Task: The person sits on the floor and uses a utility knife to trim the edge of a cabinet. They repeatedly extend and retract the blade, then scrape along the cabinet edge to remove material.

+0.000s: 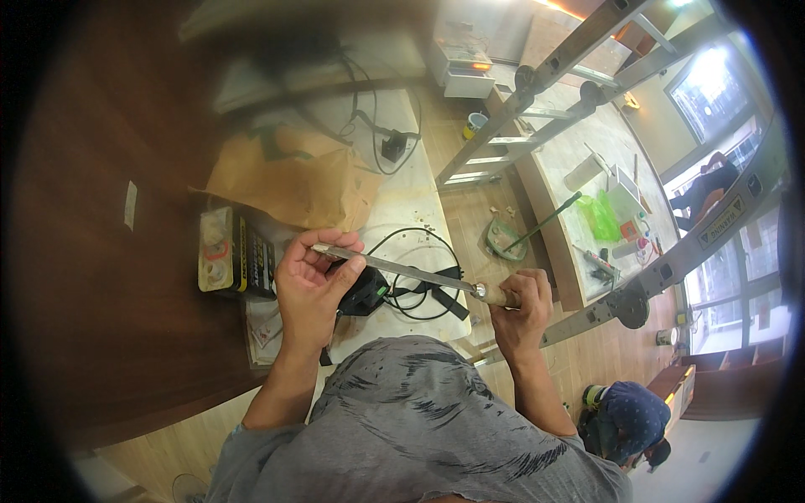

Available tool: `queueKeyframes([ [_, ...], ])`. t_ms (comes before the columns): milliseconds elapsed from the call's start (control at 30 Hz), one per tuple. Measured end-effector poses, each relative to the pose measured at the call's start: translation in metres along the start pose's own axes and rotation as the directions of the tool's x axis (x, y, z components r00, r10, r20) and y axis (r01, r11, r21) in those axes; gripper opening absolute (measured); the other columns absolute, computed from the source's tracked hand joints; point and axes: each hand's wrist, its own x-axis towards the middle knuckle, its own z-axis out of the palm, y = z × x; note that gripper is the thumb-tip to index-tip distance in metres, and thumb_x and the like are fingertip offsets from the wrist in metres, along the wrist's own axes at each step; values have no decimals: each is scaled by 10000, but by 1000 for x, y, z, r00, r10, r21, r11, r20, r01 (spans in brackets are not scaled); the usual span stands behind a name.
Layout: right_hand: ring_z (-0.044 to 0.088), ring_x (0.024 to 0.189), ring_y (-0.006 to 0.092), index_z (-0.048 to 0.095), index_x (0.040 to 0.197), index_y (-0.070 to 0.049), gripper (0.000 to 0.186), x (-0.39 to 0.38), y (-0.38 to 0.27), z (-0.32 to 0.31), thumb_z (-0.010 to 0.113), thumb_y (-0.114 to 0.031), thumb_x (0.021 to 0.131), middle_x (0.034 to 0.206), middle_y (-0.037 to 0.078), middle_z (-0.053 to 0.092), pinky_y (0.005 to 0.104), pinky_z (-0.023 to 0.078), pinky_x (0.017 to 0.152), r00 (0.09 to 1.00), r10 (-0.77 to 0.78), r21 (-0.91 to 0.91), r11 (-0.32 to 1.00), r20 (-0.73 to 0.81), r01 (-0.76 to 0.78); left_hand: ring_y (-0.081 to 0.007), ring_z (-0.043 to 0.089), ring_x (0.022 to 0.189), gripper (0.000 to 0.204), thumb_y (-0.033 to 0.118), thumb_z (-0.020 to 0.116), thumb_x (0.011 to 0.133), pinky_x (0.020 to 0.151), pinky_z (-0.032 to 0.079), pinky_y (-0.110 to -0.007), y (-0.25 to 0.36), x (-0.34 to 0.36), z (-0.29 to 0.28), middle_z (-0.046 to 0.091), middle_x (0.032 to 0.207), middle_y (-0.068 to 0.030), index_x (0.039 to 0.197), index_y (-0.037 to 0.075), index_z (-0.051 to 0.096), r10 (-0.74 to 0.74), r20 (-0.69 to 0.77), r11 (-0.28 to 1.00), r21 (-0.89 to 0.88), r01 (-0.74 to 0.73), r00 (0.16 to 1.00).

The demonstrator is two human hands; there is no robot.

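Observation:
A long, narrow steel tool, which looks like a file, lies across in front of me with its wooden handle to the right. My right hand is wrapped round that handle, just behind the metal collar. At the other end, my left hand has its thumb and fingers on the blade near the tip, palm turned up. A paler bit shows at the tip; I cannot tell whether it is a separate piece. Below the blade, a black device with a green spot sits on the white worktop, partly hidden by my left hand.
A brown paper bag and a yellow-black tin stand beyond my left hand. Black cables loop over the worktop. At right are a metal ladder, a green dustpan, a bench with bottles, and a crouching person.

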Motion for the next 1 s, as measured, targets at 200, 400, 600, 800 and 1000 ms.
queueKeyframes([
  [200, 617, 789, 307, 651, 925, -105, 342, 0, 0, 1, 916, -92, 709, 921, 81, 634, 425, 461, 690, 999, 37, -29, 999, -6, -37, -198, 697, 1140, 421, -107, 766, 898, 1021, 563, -317, -2, -1, -1, 711, 1230, -146, 1272, 1, 605, 11, 28, 1000, 7, -11, 1000],
  [400, 618, 769, 236, 661, 976, -56, 390, -1, 14, 9, 935, -72, 700, 885, 83, 620, 365, 486, 680, 875, 312, 203, 892, 369, -403, -192, 692, 1124, 482, -81, 760, 916, 1013, 570, -315, -4, 0, 0, 707, 1253, -151, 1360, 0, 592, -79, -7, 997, -12, 79, 997],
  [600, 624, 781, 262, 677, 1025, -41, 426, 1, 61, 24, 953, -128, 712, 864, 105, 639, 377, 501, 704, 810, 399, 68, 880, 430, -469, -100, 652, 846, 273, 51, 683, 1027, 751, 559, -242, -12, -12, -39, 718, 1071, -93, 1291, 5, 630, -218, -107, 964, 135, 231, 970],
  [800, 665, 827, 319, 698, 1065, -41, 429, 22, 147, 93, 901, -320, 811, 933, 153, 697, 435, 518, 756, 813, 335, 16, 921, 476, -389, -35, 421, 593, 138, 184, 607, 1101, 539, 356, -207, -31, -38, -65, 530, 764, 35, 1103, 47, 624, -381, -146, 914, 88, 396, 913],
  [1000, 699, 857, 349, 705, 1081, -47, 449, 52, 195, 177, 859, -396, 843, 934, 187, 733, 445, 528, 770, 678, 342, -10, 897, 651, -442, -37, 360, 596, 213, 234, 582, 1111, 537, 315, -221, -39, -55, -59, 438, 729, 56, 941, 109, 548, -449, -257, 887, -15, 461, 856],
])
